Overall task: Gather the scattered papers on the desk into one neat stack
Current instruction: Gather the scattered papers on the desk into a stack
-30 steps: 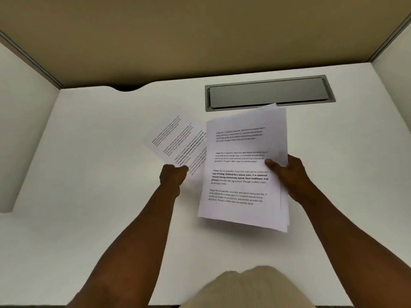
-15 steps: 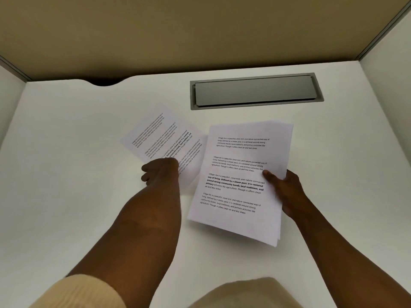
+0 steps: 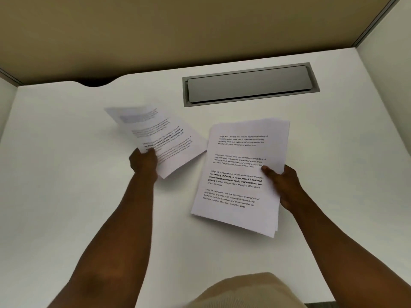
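My right hand (image 3: 281,183) grips the right edge of a stack of printed white papers (image 3: 240,174), thumb on top, holding it just above the white desk (image 3: 66,174). To its left, my left hand (image 3: 143,160) pinches the near left edge of a couple of loose printed sheets (image 3: 164,136). These sheets are lifted and tilted, their far end blurred. The two bundles lie side by side and nearly touch at the stack's upper left corner.
A grey metal cable hatch (image 3: 250,84) is set into the desk behind the papers. A dark cable notch (image 3: 95,83) cuts the desk's back edge at the left. Beige and white partition walls (image 3: 200,30) enclose the desk on three sides.
My left hand has closed on the loose sheets and lifted them off the desk, tilting them. The stack in my right hand has shifted slightly right and down.
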Tool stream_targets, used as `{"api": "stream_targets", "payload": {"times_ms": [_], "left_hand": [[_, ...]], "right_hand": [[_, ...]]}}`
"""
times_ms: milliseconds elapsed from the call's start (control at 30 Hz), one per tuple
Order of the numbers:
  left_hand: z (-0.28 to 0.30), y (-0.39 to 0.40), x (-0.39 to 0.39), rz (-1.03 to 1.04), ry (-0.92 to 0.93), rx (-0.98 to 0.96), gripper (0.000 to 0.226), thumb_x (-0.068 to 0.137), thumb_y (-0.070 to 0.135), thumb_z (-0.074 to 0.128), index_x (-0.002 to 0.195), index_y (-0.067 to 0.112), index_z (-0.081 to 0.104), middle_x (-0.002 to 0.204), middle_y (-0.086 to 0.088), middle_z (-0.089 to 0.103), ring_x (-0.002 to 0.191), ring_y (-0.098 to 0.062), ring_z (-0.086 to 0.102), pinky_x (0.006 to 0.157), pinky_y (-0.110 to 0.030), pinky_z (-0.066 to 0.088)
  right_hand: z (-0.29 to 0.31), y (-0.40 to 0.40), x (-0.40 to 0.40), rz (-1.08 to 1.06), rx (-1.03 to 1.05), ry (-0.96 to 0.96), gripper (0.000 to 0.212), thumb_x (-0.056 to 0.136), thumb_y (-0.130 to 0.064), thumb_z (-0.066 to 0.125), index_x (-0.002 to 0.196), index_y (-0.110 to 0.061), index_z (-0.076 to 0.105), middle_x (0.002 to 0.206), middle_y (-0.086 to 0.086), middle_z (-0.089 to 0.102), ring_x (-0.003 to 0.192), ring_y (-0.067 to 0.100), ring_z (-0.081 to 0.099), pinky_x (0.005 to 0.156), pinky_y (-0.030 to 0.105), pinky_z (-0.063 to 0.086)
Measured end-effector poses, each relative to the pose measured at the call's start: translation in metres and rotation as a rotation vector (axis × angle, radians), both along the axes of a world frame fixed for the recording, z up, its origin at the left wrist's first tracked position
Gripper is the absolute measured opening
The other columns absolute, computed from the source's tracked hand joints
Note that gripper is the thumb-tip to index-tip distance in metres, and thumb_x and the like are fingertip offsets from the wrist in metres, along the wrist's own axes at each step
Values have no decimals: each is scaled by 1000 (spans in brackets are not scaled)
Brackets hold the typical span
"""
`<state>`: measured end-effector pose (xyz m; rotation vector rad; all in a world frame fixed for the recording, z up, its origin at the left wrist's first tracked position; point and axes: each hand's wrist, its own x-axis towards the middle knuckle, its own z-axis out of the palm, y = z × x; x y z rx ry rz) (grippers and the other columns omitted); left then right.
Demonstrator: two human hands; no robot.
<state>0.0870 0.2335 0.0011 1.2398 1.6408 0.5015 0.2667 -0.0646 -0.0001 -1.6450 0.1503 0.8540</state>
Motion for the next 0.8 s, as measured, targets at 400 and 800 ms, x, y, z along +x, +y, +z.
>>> {"api": "stream_targets", "payload": {"times_ms": [400,800], "left_hand": [[85,-40,-75,-470,-409,-309,39,89,7,61,129,7,60,125,-12,67,113,-28,65,99,-42,50],[61,-67,-83,-455,-437,-392,84,75,-10,73,140,25,34,128,-7,64,116,-27,63,98,-48,50]], "right_hand": [[16,8,-26,171,91,164,40,89,-18,66,127,-9,57,119,14,68,105,31,68,93,52,52],[64,22,-56,302,97,128,21,95,-53,43,95,-38,59,98,-18,67,94,6,65,87,31,54]]}}
